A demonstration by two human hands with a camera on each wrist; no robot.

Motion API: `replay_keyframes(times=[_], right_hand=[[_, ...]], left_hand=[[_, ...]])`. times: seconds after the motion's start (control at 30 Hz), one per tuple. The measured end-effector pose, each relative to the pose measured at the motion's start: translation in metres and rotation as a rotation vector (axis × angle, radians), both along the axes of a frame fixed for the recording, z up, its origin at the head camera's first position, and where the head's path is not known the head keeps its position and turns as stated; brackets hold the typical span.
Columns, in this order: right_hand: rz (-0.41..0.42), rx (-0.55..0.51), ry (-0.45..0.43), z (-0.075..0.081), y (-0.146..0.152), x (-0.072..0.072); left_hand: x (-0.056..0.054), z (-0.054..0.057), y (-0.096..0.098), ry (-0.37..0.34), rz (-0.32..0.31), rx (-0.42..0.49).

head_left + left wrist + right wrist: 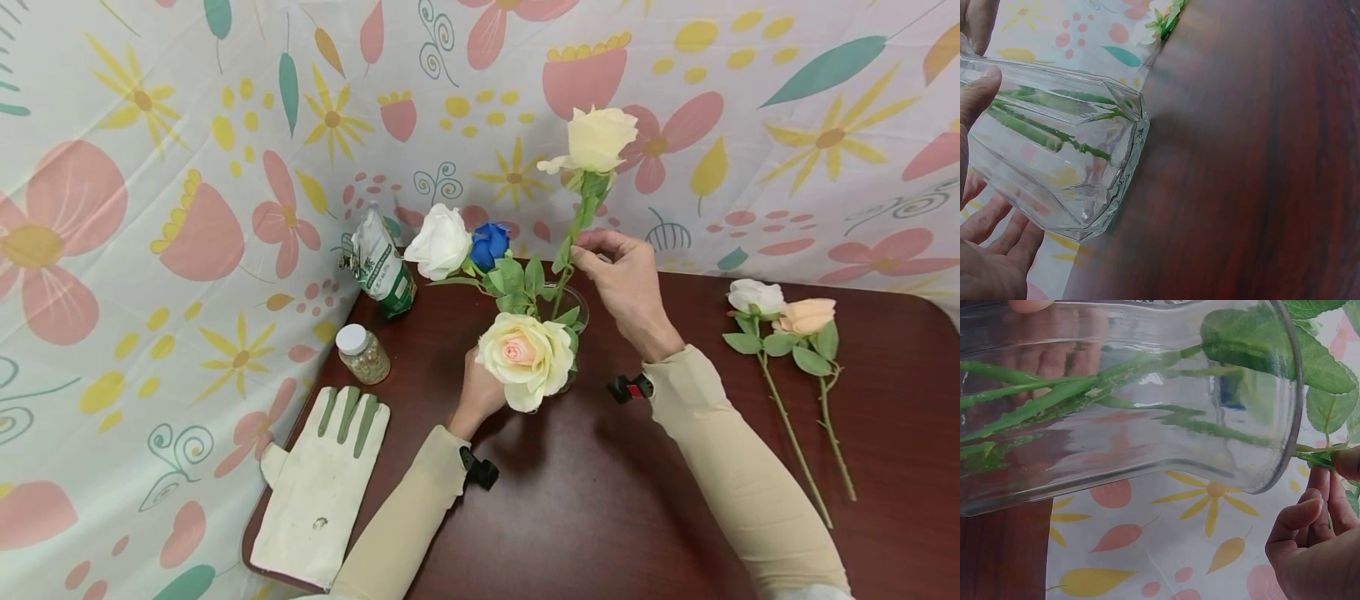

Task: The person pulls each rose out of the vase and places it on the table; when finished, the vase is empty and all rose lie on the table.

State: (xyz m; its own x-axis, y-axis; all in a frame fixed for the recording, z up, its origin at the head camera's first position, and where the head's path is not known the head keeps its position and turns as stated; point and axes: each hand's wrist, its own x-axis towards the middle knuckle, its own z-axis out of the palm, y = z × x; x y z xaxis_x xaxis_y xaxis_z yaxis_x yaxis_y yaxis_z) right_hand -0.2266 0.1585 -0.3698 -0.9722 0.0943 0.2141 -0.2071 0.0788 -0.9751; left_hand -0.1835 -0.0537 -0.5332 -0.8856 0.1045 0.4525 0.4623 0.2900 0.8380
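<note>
A clear faceted glass vase (1066, 169) stands on the table, with several green stems inside. My left hand (482, 390) holds it from the side, thumb on one face and fingers around the other. Above the vase's mouth, my right hand (626, 287) pinches the stem of a tall cream rose (600, 140) between thumb and fingers. That stem runs down past the rim (1297, 394). A white rose (441, 242) and a blue rose (491, 245) lean out to the left. A pale yellow rose (525, 358) with a pink centre faces me and hides much of the vase in the head view.
On the dark red table (600, 517), a white rose (754, 297) and a peach rose (806, 317) lie at the right. To the left are a work glove (318, 492), a white-capped jar (365, 357) and a green-and-white bag (384, 271). Flower-patterned cloth (187, 333) hangs behind.
</note>
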Motion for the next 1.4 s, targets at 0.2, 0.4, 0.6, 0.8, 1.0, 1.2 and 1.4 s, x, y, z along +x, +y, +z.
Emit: replay_keyframes(times=[0.2, 0.4, 0.6, 0.8, 1.0, 1.2, 1.4], right_hand=[[-0.014, -0.104, 0.028, 0.002, 0.001, 0.002], [-0.005, -0.212, 0.064, 0.004, 0.003, 0.005], [-0.014, -0.245, 0.108, 0.007, 0.007, 0.007], [-0.057, -0.272, 0.157, 0.009, 0.009, 0.010], [-0.103, -0.335, 0.186, 0.012, 0.009, 0.011], [-0.133, -0.413, 0.209, 0.015, 0.012, 0.014], [-0.166, -0.480, 0.224, 0.019, 0.015, 0.016]], left_hand=[[-0.006, -0.015, 0.000, 0.022, 0.008, 0.020], [-0.005, -0.011, 0.000, 0.046, -0.004, 0.011], [-0.002, -0.005, 0.001, 0.015, -0.013, 0.027], [-0.001, -0.003, 0.002, -0.025, -0.008, 0.039], [0.003, 0.005, 0.003, -0.047, -0.003, 0.038], [0.003, 0.005, 0.003, -0.050, -0.003, 0.043], [0.003, 0.006, 0.003, -0.039, 0.004, 0.041]])
